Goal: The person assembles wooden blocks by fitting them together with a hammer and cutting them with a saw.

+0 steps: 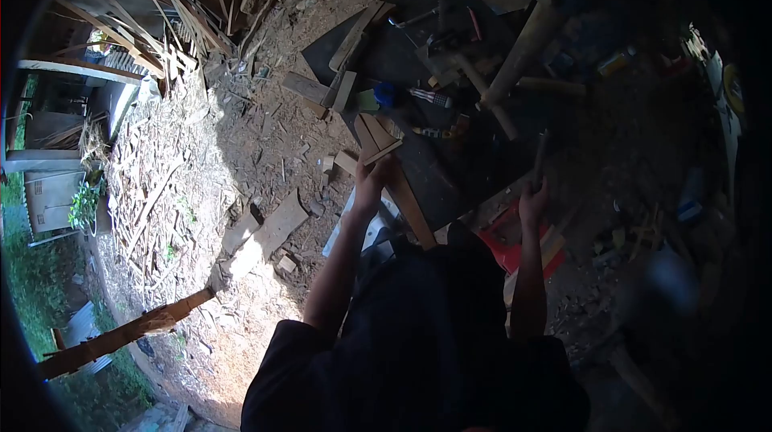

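My left hand [373, 178] is closed on a wooden piece [375, 136] made of joined boards, at the near left side of a dark work surface [434, 183]. A long board [412, 208] slants down from beside that hand toward my body. Out to the right, my right hand [533, 199] is wrapped round a narrow tool [541, 154] that points up; its exact kind is too dark to tell. On the dark surface beyond lie a blue round object [384, 94] and a light-coloured tool [431, 97].
A thick wooden pole [519, 54] crosses the surface at the upper right. Below my right forearm is a red container [503, 239]. Wood scraps and shavings cover the ground at left, with stacked planks [189, 14] behind and a long beam [129, 335] at lower left.
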Available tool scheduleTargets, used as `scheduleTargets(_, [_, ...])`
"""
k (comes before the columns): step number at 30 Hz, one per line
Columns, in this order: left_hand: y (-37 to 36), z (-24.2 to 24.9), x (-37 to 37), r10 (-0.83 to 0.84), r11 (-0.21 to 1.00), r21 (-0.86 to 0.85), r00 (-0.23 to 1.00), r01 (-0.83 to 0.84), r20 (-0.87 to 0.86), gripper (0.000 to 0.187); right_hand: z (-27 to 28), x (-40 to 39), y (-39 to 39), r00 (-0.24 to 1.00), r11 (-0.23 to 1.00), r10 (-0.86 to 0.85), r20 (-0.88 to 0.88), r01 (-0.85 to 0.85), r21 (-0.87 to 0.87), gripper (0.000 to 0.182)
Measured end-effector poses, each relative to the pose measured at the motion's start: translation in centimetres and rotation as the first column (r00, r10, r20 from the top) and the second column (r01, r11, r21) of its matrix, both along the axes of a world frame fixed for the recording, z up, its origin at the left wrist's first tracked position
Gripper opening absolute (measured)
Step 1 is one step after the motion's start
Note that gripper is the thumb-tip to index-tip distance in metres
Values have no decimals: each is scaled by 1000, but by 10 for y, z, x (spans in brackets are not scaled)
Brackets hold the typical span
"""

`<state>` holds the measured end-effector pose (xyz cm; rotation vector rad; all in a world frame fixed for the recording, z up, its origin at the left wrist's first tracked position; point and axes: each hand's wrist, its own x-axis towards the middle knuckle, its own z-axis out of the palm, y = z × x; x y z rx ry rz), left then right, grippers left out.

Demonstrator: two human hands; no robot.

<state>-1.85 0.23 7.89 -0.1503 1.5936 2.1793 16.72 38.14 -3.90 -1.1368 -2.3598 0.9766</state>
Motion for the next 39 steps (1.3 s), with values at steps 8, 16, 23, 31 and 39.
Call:
scheduleTargets(8, [33, 2, 47, 226, 972, -59, 974, -226, -6, 28, 25, -48, 47, 988, 981, 136, 74, -145, 125, 60])
scheduleTargets(16, [35, 6, 75, 440, 895, -98, 898, -435, 25, 31, 80, -70, -3, 844, 780, 530, 76, -521, 346, 62])
scheduleTargets(23, [26, 23, 60, 398, 915, 41, 915, -401, 65, 37, 46, -99, -73, 793, 685, 540, 283, -609, 400, 67])
scheduleTargets(31, [-5, 65, 37, 159, 987, -32, 986, -160, -47, 39, 38, -103, -83, 812, 758, 497, 306, -578, 303, 59])
scheduleTargets(39, [-21, 84, 38, 131, 990, 62, 987, -126, -92, 47, 7, -105, -103, 832, 691, 400, 384, -549, 470, 72])
